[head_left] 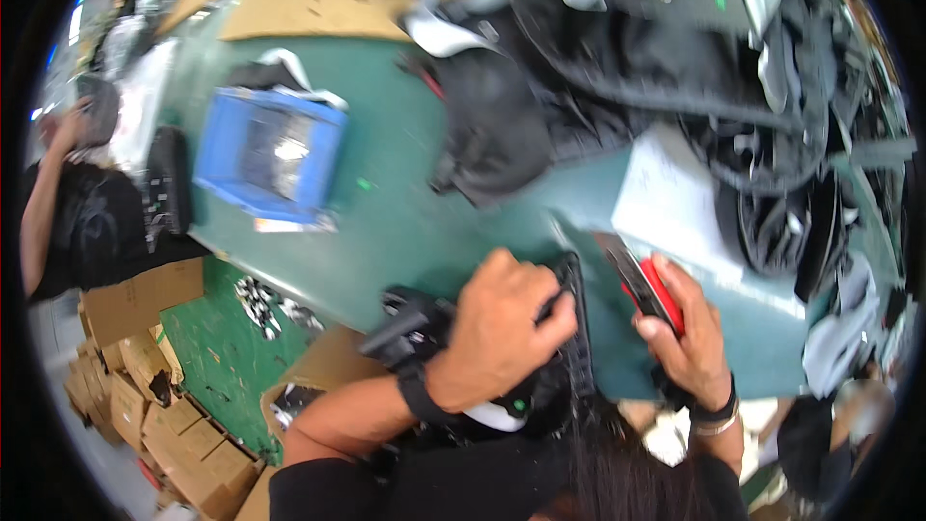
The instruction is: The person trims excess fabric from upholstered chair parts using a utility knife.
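Bright light — slight blur, fisheye-warped edges (glare in blue bin (224, 143))

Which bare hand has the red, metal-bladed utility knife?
The right hand: that knife is in its grip; the left hand, at black material, shows none.

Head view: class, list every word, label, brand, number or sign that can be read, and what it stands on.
No text can be read.
White sheet: any print is too faint.
Co-worker's black shirt: pale marks, too blurred.
Utility knife in the right hand: any markings too blurred.
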A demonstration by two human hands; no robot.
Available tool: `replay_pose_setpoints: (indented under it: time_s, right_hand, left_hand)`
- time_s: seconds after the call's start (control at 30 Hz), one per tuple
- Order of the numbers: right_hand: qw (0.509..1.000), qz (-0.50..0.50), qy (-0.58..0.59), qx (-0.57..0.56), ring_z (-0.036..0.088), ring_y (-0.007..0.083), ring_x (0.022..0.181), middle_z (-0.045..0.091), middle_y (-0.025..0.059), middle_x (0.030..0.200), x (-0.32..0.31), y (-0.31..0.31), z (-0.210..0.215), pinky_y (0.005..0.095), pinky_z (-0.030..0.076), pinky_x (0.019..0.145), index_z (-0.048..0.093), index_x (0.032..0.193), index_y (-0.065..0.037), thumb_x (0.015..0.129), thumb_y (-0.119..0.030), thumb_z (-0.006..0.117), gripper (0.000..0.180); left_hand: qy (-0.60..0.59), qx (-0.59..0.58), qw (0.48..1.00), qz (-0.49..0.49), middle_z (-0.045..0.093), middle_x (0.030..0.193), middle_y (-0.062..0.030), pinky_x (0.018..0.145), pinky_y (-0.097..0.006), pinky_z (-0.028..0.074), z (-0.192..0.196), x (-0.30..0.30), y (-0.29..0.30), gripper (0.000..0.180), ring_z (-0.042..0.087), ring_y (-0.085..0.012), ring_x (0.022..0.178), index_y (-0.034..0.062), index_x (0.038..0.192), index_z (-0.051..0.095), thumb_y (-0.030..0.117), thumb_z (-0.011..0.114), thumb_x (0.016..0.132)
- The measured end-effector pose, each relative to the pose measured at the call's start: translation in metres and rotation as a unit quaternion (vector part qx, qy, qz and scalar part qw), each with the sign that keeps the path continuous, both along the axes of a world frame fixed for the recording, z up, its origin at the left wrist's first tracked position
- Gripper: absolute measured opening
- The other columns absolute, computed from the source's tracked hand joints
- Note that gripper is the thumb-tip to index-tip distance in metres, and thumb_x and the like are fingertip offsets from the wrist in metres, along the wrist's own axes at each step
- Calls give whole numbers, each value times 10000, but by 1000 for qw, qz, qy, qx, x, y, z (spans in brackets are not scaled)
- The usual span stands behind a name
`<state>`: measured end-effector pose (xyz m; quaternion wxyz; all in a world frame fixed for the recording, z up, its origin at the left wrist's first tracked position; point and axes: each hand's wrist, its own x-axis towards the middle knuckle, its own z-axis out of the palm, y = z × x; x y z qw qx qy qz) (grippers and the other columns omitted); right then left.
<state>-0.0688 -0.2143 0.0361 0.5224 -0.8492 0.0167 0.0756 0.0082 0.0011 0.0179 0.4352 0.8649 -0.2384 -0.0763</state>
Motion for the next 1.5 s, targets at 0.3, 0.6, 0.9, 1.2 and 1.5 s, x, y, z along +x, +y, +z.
replay_pose_setpoints:
  time_s: [0.3,0.6,0.9,1.2,1.5]
  right_hand:
    - [982,119,-39,-138,479,207,497,476,43,624,5,-14,6,347,405,456,562,1342,-147,791,-158,734,578]
    - [957,148,25,-247,533,259,507,461,87,604,-17,12,10,375,422,445,481,1404,-207,819,-154,723,635]
    - [987,50,44,-147,570,366,628,584,172,789,-53,36,15,421,475,615,461,1377,-28,808,-81,723,629]
    - [982,50,35,-180,646,239,831,637,156,1024,-110,38,21,312,539,734,425,1337,15,856,-65,690,555]
    - [987,-122,61,-81,369,160,651,411,19,726,-69,38,-1,305,347,587,538,897,-30,837,-235,746,298]
  left_hand:
    - [-7,-17,998,-58,455,593,-63,553,-363,380,-5,1,-4,260,449,-253,613,60,600,488,41,735,677]
    - [-20,-115,992,-45,398,563,-50,545,-350,362,-1,6,0,298,395,-238,580,49,582,430,-2,715,655]
    - [-50,-546,832,85,299,539,27,659,-379,374,13,21,1,306,342,-163,644,114,523,369,111,659,623]
    - [119,-759,629,-122,532,707,-65,440,-318,394,44,33,79,240,523,-180,530,36,785,536,199,642,927]
    - [327,23,940,91,687,848,-82,698,-317,498,27,-69,273,161,632,-184,775,1,940,655,115,704,837]
